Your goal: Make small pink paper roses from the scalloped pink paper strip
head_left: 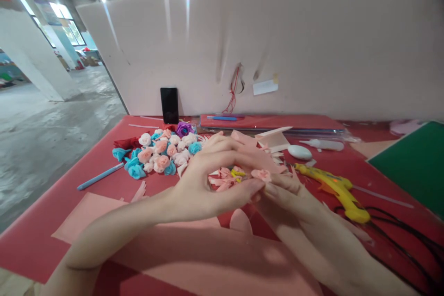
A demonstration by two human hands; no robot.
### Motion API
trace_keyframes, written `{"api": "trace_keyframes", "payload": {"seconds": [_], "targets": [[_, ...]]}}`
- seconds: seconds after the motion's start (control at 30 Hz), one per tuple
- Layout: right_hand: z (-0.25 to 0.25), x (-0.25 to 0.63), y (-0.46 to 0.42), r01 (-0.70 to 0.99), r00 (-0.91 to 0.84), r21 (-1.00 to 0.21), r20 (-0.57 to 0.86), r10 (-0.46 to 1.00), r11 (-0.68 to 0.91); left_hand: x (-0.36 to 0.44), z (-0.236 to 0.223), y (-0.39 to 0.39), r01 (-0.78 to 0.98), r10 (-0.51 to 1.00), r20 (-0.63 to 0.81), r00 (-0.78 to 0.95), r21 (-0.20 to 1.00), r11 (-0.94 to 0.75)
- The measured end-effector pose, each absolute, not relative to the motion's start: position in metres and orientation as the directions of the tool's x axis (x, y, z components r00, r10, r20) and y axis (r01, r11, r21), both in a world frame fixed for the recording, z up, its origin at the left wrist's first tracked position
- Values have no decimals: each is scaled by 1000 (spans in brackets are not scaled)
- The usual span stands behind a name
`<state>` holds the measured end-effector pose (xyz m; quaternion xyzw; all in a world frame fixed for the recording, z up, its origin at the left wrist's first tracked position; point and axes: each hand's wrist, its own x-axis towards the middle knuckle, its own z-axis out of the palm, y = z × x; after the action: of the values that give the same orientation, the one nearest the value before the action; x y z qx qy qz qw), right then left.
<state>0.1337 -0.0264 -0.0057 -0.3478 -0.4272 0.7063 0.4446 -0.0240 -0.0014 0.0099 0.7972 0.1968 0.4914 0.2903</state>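
Observation:
A small pink paper flower [261,175] is pinched between the fingertips of both hands, above the middle of the red table. My left hand [215,175] arches over from the left, its thumb and fingertips meeting at the flower. From the right, my right hand [287,194] grips the flower's lower side between thumb and fingers. Below and behind them lie pink paper scraps [222,179] and scissors with yellow handles, partly hidden by my left hand. Pink paper sheets [208,259] spread under my forearms, with a cut petal [240,222] close by.
Several finished paper flowers [161,163] in pink, white, blue and red are piled back left. A yellow glue gun [333,187] with black cables lies right. A phone [169,105] leans on the white board [294,46]. A blue pen [100,176], a small bottle [322,144] and a green board [412,166] lie around.

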Motion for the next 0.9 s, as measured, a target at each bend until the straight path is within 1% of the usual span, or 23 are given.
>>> {"api": "trace_keyframes", "payload": {"seconds": [0.17, 0.3, 0.53, 0.73, 0.83, 0.9], "targets": [[-10, 132, -25, -344, -344, -912, -100, 933, -225, -24, 9, -1, 41, 595, 679, 430, 644, -764], [-12, 131, -25, -388, -336, -893, -92, 938, -227, -23, 9, -1, 60, 596, 675, 435, 638, -767], [-16, 132, -26, -405, -347, -888, -71, 935, -218, -23, 9, -3, 59, 634, 639, 436, 682, -729], [-19, 131, -27, -391, -348, -892, -85, 933, -227, -22, 11, -3, 54, 618, 656, 433, 666, -744], [-20, 131, -27, -390, -356, -893, -76, 931, -222, -21, 11, -3, 33, 587, 683, 435, 639, -768], [-19, 131, -27, -375, -349, -898, -95, 932, -231, -21, 11, -2, 27, 573, 695, 434, 626, -780]]}}
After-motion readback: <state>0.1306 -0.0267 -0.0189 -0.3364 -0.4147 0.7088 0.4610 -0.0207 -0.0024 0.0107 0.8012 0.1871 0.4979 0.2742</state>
